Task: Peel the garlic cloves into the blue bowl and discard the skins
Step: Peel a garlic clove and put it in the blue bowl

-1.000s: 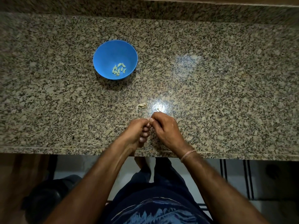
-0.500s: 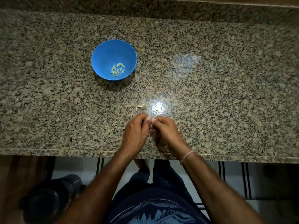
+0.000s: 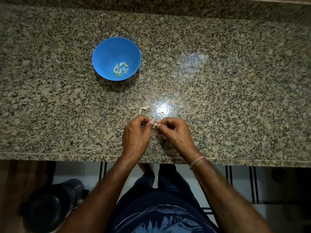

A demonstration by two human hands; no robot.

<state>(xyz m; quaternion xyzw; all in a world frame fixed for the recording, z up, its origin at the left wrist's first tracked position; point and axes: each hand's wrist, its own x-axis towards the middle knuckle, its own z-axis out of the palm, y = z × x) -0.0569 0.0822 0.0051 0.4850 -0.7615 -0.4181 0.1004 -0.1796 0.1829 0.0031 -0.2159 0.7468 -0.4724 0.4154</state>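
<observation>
Polished speckled granite counter [image 3: 218, 81] glares with reflections; blue bowl [image 3: 107, 52] looks like smooth plastic.

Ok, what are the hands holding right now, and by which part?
A garlic clove, pinched from opposite sides between the fingertips of the left hand and the right hand. Only a pale sliver shows, so the exact part cannot be told.

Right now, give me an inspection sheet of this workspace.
Surface: speckled granite counter, with a glare spot near the hands.
Job's things: blue bowl holds peeled cloves; a pale garlic piece sits between the fingertips.
Clutter: stringy skin scrap and a smaller scrap lie beyond the hands.
Hands: left hand and right hand both pinch the garlic piece.
Cables: nothing seen.
Surroundings: dark round container on the tiled floor.
</observation>
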